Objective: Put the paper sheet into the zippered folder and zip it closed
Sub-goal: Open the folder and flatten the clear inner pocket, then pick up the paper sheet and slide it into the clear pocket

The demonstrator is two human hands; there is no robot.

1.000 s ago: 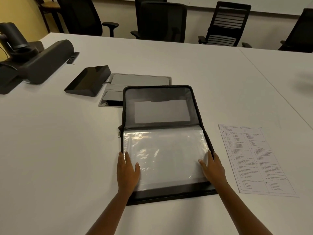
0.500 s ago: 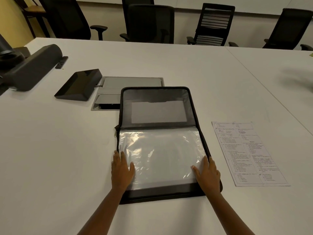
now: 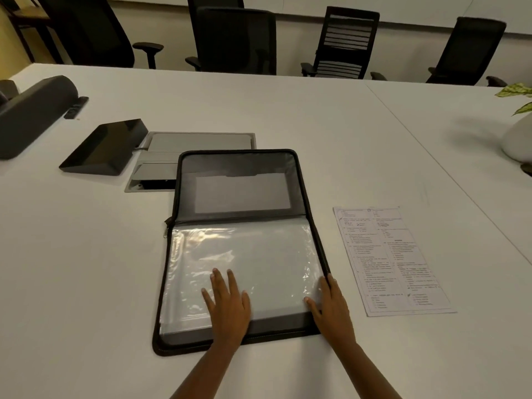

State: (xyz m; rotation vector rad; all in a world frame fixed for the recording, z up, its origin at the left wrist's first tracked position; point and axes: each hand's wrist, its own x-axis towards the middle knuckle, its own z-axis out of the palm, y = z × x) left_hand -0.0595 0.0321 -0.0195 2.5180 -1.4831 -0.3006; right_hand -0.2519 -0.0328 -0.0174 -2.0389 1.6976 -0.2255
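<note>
The black zippered folder (image 3: 241, 168) lies wide open on the white table, its near half covered by shiny clear plastic sleeves (image 3: 244, 254). My left hand (image 3: 229, 306) rests flat on the sleeves near the folder's front edge, fingers spread. My right hand (image 3: 332, 309) lies flat on the folder's near right corner, fingertips on the sleeve edge. The printed paper sheet (image 3: 388, 260) lies flat on the table just to the right of the folder, untouched. The zipper pull (image 3: 166, 230) hangs at the left side of the spine.
Behind the folder sit a grey table cable hatch (image 3: 198, 145) and a black wedge-shaped device (image 3: 106, 146). A long dark speaker bar (image 3: 31, 113) lies at far left. A white plant pot (image 3: 518, 136) stands at right. Office chairs (image 3: 345, 41) line the far edge.
My left hand has slid rightward from the folder's left edge onto the middle of the sleeves. The right hand stays at the right corner. The camera has shifted, bringing the plant into view.
</note>
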